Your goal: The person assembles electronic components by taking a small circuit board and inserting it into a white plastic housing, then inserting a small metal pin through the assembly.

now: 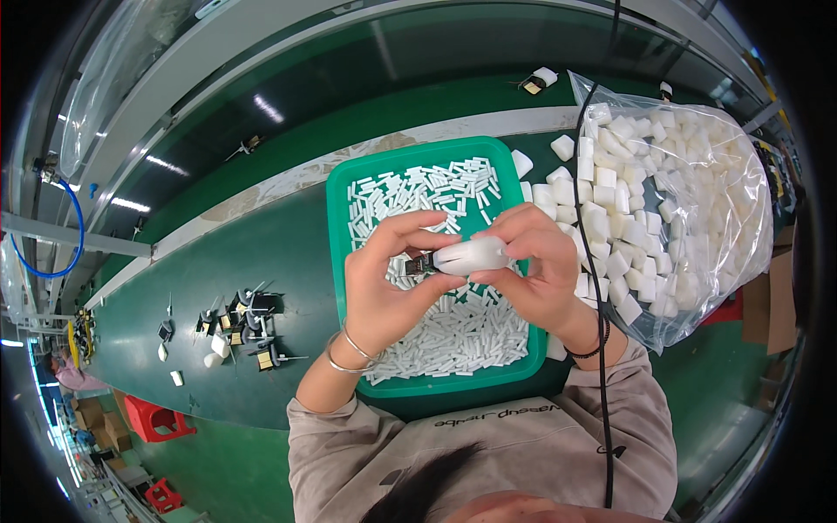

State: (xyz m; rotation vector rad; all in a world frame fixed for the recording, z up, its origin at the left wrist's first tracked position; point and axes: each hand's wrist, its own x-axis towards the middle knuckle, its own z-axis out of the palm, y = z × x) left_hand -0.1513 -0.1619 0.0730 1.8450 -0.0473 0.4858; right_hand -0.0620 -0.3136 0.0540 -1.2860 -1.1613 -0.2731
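Observation:
Above the green tray (337, 283), both hands are closed on one piece. My right hand (542, 266) pinches a smooth white plastic casing (475, 256) between thumb and fingers. At the casing's left end sits a small black electronic part (418, 264) with a shiny metal face. My left hand (381, 275) has its fingers and thumb around that end, its fingertips touching the casing. Whether the black part is partly inside the casing, I cannot tell. Beneath the hands, many small white tubes (449, 344) fill the tray.
On the right, a clear plastic bag (728, 209) spills white casings (615, 227) onto the green table. Black parts with wires (244, 318) lie in a pile on the left. A black cable (602, 375) hangs down past my right arm. Beyond the pale rail runs a green belt (418, 100).

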